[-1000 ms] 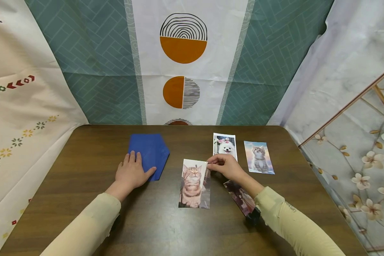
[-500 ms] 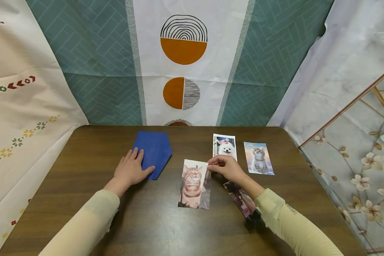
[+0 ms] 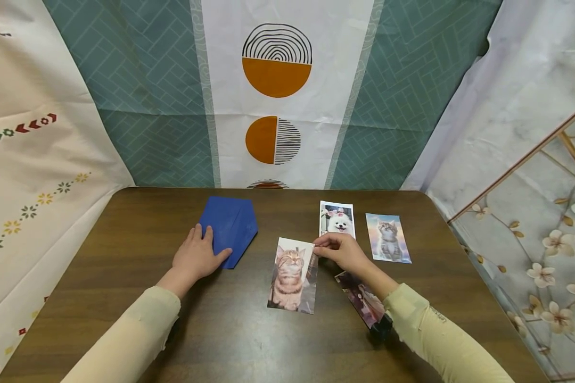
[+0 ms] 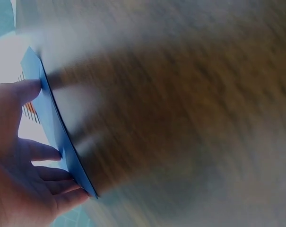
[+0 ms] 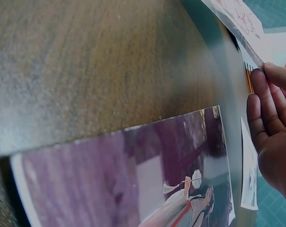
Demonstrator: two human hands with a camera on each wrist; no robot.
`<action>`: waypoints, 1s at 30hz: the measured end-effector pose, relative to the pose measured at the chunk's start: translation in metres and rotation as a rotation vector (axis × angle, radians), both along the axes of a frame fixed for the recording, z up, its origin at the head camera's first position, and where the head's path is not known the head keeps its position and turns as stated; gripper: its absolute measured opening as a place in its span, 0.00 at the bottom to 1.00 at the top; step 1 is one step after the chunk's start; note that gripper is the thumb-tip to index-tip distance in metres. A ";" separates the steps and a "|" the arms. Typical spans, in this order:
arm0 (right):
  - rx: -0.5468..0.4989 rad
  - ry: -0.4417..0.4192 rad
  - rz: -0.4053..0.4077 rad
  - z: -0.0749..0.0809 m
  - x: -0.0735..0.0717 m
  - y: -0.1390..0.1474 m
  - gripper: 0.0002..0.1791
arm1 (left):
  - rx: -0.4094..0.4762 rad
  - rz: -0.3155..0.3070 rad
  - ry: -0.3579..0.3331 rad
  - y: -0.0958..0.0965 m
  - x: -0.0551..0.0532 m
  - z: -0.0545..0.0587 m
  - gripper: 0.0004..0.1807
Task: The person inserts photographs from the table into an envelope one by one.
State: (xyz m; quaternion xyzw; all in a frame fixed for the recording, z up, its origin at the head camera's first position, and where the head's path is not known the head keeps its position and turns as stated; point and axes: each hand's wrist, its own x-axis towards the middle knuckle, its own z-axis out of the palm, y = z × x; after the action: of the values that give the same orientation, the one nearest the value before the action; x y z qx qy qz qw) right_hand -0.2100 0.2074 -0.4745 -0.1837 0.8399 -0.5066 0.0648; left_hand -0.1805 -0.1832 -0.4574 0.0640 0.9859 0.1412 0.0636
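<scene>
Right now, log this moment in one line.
left hand: touches blue envelope; right hand: pinches striped-cat photo; nearby: white-dog photo, kitten photo

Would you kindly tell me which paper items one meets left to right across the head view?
Angular blue paper piece, rectangular orange cat photo, rectangular white dog photo, rectangular pastel kitten photo; the dark purplish photo has no clear place.
</scene>
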 end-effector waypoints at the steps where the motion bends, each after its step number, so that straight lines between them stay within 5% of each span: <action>1: 0.006 -0.001 -0.001 -0.001 -0.001 0.000 0.09 | 0.002 -0.001 0.000 0.000 0.000 0.000 0.50; 16: -0.003 -0.019 0.009 0.003 0.000 -0.001 0.10 | 0.005 -0.026 0.011 -0.006 -0.001 -0.004 0.48; 30: -0.016 -0.019 0.007 0.004 -0.001 -0.002 0.09 | 0.016 0.030 -0.033 -0.005 -0.002 0.001 0.51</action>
State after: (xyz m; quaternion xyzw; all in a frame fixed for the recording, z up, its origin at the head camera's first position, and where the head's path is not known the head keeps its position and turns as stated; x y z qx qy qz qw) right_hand -0.2114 0.2050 -0.4703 -0.1824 0.8346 -0.5146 0.0732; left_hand -0.1821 -0.1878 -0.4562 0.0476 0.9844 0.1509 0.0772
